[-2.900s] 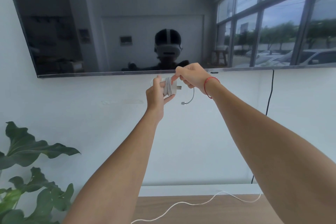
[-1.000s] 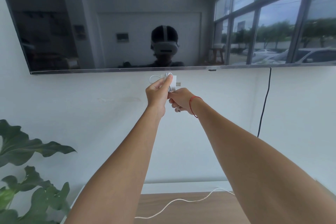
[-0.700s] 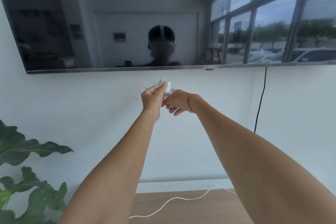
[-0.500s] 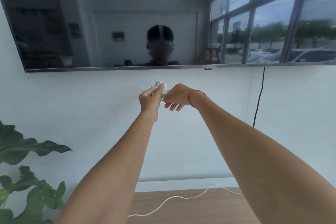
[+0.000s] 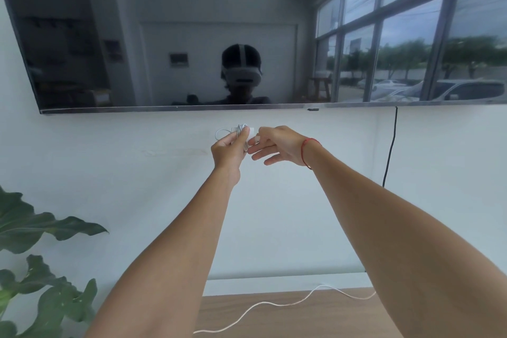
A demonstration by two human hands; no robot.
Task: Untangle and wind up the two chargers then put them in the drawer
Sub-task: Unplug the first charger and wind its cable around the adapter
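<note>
I hold both arms out toward the white wall. My left hand [image 5: 229,147] grips a small white charger [image 5: 245,130] with its grey cable wound around the block; a short loop of cable sticks out on the left. My right hand [image 5: 277,144] sits just right of it with fingers spread and relaxed, its fingertips at the charger's right end. A second white charger cable [image 5: 263,307] lies loose across the wooden surface [image 5: 301,318] at the bottom. The drawer is out of sight.
A large dark wall-mounted screen [image 5: 192,35] hangs above my hands, reflecting the room and windows. A black power cord [image 5: 391,151] runs down the wall at the right. Green plant leaves [image 5: 35,230] fill the lower left corner.
My right hand finished wrapping the cable end and has loosened from a pinch at the charger to spread fingers. Both hands dropped slightly below the screen's edge.
</note>
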